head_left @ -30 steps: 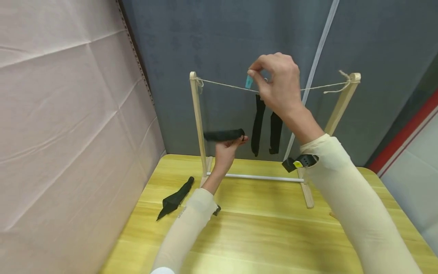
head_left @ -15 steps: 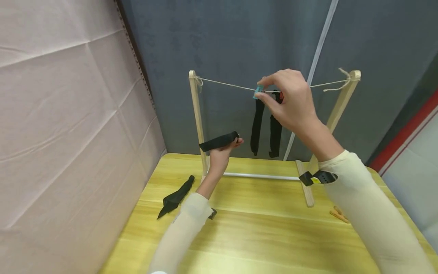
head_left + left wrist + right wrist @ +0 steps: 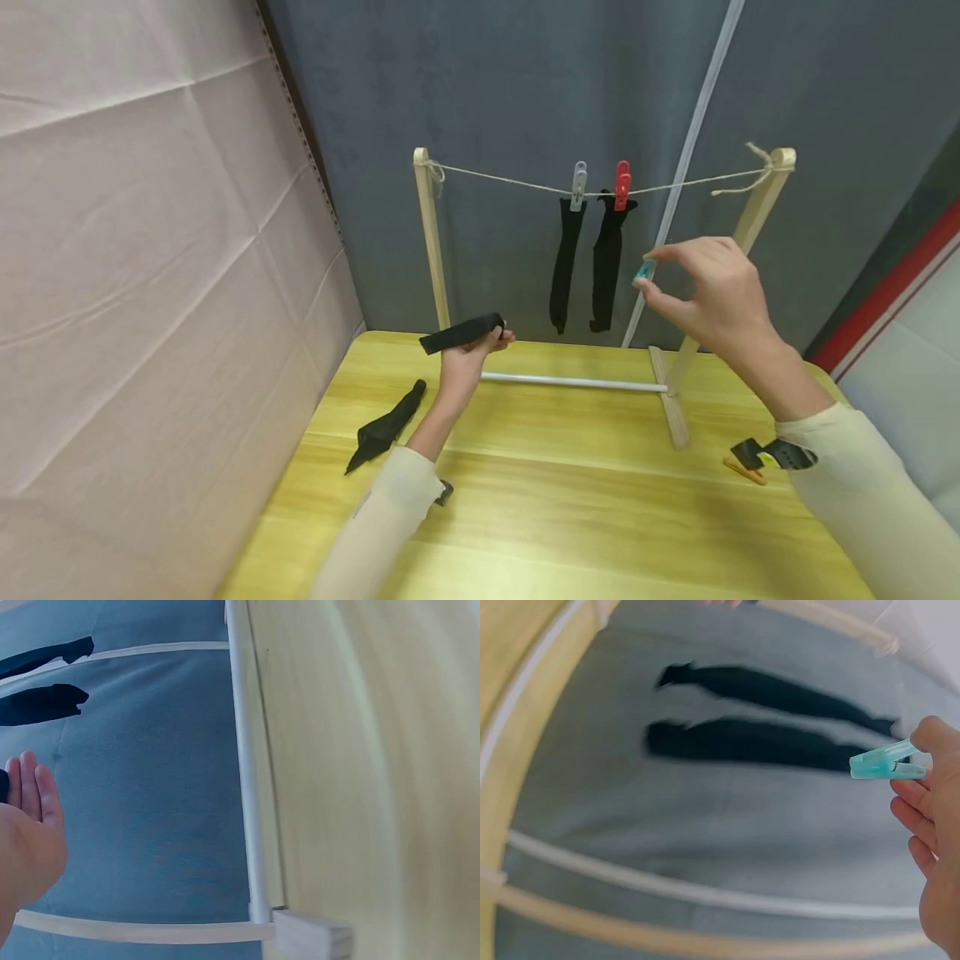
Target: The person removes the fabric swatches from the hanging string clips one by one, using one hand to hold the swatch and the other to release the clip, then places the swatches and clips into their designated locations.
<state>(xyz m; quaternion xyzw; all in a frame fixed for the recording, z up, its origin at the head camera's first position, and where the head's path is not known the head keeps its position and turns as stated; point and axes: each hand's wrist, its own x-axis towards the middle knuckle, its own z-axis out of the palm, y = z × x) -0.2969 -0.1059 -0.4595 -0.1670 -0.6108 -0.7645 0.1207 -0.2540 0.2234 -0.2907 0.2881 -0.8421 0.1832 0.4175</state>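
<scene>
My left hand [image 3: 463, 368] holds a black sock [image 3: 459, 335] low in front of the rack's left post; it lies across the hand, one end at the thumb. Between the thumb and fingertips of my right hand [image 3: 720, 292] is a teal clothespin [image 3: 644, 272], right of the hanging socks and below the line. The right wrist view shows this clothespin [image 3: 885, 763] from the side, its handles pinched. Two black socks hang from the string [image 3: 495, 177]: one sock [image 3: 566, 267] under a grey clothespin [image 3: 578, 187], the other sock [image 3: 607, 271] under a red clothespin [image 3: 622, 185].
Another black sock [image 3: 386, 431] lies on the wooden table [image 3: 540, 517] at left. An orange clothespin [image 3: 742, 471] lies near my right wrist. The rack's wooden posts [image 3: 431, 242] are joined low down by a white bar [image 3: 573, 382]. A grey curtain [image 3: 495, 92] hangs behind.
My right hand, still pinching the teal clothespin, has moved from the string down and to the right, uncovering the grey and red clothespins. My left hand has lowered slightly leftward with its sock.
</scene>
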